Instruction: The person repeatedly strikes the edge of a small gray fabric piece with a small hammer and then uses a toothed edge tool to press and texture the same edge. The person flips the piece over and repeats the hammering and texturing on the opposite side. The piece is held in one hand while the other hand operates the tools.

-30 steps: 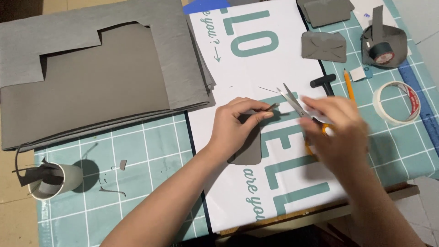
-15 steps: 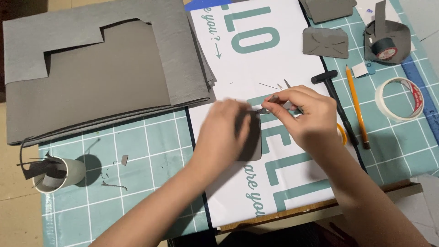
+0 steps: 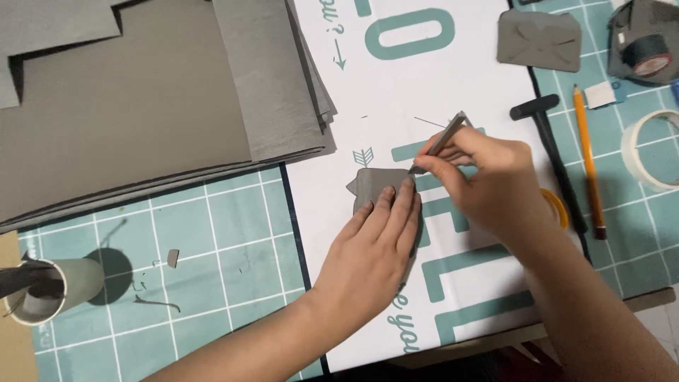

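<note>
My left hand (image 3: 375, 247) lies flat on a small grey paper piece (image 3: 373, 184), pressing it onto a white printed sheet (image 3: 424, 85) with teal letters. My right hand (image 3: 488, 184) grips a thin grey cutting tool (image 3: 442, 141) like a pen; its tip touches the top right corner of the grey piece, just beyond my left fingertips. Most of the grey piece is hidden under my left hand.
A stack of large grey sheets (image 3: 141, 113) fills the upper left. A paper tube (image 3: 56, 290) stands at the left on the green cutting mat (image 3: 226, 240). At right lie a pencil (image 3: 587, 155), a black tool (image 3: 544, 127), tape rolls (image 3: 647, 152) and another grey cut piece (image 3: 541, 39).
The scissors held a second ago are gone from my right hand, which now holds the thin tool against the grey piece. My left hand has flattened onto the piece.
</note>
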